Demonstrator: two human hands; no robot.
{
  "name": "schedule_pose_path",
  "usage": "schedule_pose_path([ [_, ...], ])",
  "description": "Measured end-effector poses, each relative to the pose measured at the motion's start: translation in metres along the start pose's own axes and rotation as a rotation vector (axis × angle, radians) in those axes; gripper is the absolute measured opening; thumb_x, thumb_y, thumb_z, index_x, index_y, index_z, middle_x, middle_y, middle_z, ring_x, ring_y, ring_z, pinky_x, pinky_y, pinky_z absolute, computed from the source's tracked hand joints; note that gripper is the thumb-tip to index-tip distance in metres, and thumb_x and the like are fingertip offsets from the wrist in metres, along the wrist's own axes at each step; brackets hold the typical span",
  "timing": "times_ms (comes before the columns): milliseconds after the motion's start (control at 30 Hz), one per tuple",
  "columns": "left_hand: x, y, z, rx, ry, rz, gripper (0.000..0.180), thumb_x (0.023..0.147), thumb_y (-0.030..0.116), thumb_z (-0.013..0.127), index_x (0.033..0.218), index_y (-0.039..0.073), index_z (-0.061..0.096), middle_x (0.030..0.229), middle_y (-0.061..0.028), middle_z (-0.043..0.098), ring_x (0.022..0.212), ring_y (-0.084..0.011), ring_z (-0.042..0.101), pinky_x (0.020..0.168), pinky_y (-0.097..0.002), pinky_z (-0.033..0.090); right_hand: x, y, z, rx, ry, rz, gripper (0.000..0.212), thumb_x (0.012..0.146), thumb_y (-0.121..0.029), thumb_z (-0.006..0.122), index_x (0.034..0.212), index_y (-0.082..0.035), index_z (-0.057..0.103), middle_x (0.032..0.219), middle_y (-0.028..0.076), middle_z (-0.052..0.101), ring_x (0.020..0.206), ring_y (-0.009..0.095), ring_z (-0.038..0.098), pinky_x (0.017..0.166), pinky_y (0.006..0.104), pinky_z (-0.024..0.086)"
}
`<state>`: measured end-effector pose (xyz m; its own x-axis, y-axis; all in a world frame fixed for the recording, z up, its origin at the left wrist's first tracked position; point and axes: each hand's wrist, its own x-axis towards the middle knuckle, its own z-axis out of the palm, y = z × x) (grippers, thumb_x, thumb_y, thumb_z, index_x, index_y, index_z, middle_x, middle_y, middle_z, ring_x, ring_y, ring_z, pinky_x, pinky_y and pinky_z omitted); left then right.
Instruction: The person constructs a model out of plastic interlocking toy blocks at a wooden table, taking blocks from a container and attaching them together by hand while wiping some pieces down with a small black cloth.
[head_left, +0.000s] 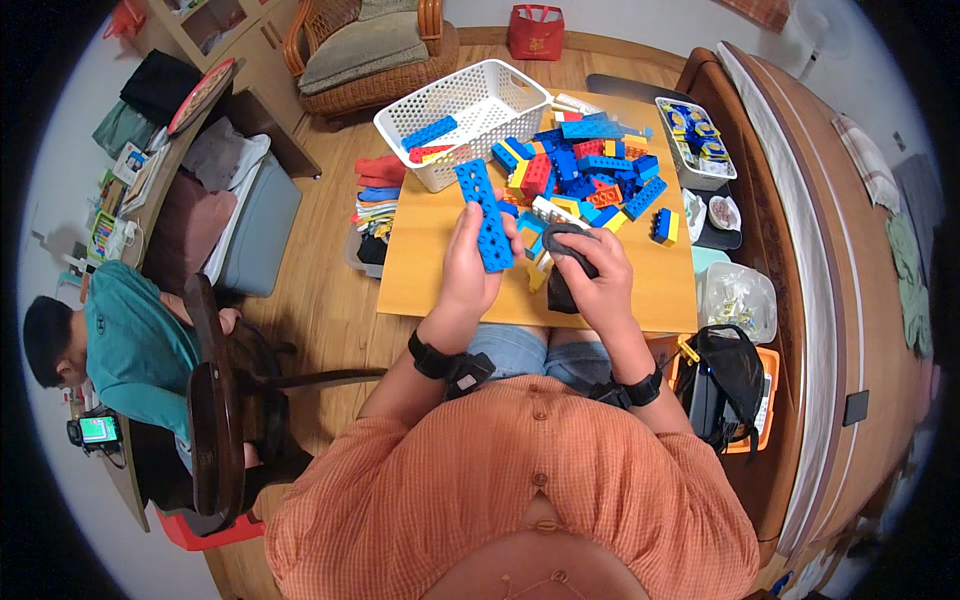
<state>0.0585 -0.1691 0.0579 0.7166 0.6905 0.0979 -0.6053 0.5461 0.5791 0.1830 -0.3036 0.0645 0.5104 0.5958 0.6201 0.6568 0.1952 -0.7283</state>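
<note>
My left hand (pixel 473 262) grips a long blue toy brick (pixel 484 215), tilted upright with one broad face toward me. Its fingers wrap round the lower half. Just to the right, my right hand (pixel 598 277) is closed on a dark grey cloth (pixel 568 290), part of which hangs below the fingers. Cloth and brick are apart. Beyond both hands a heap of toy bricks (pixel 580 170) in blue, red, yellow, white and orange covers the wooden table (pixel 430 270). One blue and yellow brick (pixel 664 228) stands by itself at the right.
A white perforated basket (pixel 470 115) at the table's far left holds a few bricks. Folded clothes (pixel 378 200) lie beside the table. Along the right stand a basket of packets (pixel 697 140), a clear plastic box (pixel 738 300) and an orange bin (pixel 765 400). Another person (pixel 140 340) sits at the left.
</note>
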Motion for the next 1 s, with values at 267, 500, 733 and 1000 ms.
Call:
schedule_pose_path([
  [267,0.006,-0.029,0.002,0.250,0.063,-0.010,0.042,0.110,0.031,0.030,0.133,0.001,0.048,0.114,-0.0107,0.061,0.104,-0.0193,0.061,0.094,-0.0348,0.048,0.022,0.005,0.021,0.047,-0.170,-0.020,0.022,0.078,-0.009,0.074,0.100,-0.009,0.074,0.094,0.012,0.065,0.089,0.029,0.065,0.078,0.0367,0.054],
  [500,0.009,-0.036,-0.015,0.489,0.045,-0.134,0.050,0.109,0.038,0.035,0.144,0.003,0.040,0.095,-0.0044,0.059,0.078,-0.0112,0.055,0.068,-0.0258,0.048,0.068,0.028,0.023,0.002,0.053,0.052,0.019,0.078,-0.005,0.072,0.097,-0.004,0.072,0.089,0.012,0.065,0.084,0.027,0.063,0.075,0.0351,0.052],
  [733,0.040,-0.035,-0.013,0.421,0.174,-0.063,0.044,0.109,0.038,0.034,0.134,0.004,0.047,0.101,-0.0036,0.059,0.080,-0.0118,0.057,0.072,-0.0268,0.048,0.058,0.043,0.042,0.003,-0.102,0.012,0.019,0.078,-0.006,0.072,0.097,-0.005,0.072,0.088,0.012,0.064,0.083,0.030,0.064,0.073,0.0367,0.053],
  [1000,0.061,-0.017,-0.041,0.123,0.211,-0.079,0.040,0.109,0.037,0.034,0.116,0.003,0.054,0.089,-0.0085,0.061,0.079,-0.0160,0.058,0.074,-0.0307,0.049,0.021,0.039,0.042,0.096,-0.458,0.097,0.024,0.077,-0.003,0.075,0.101,-0.004,0.073,0.092,0.012,0.063,0.084,0.026,0.062,0.074,0.0327,0.051],
])
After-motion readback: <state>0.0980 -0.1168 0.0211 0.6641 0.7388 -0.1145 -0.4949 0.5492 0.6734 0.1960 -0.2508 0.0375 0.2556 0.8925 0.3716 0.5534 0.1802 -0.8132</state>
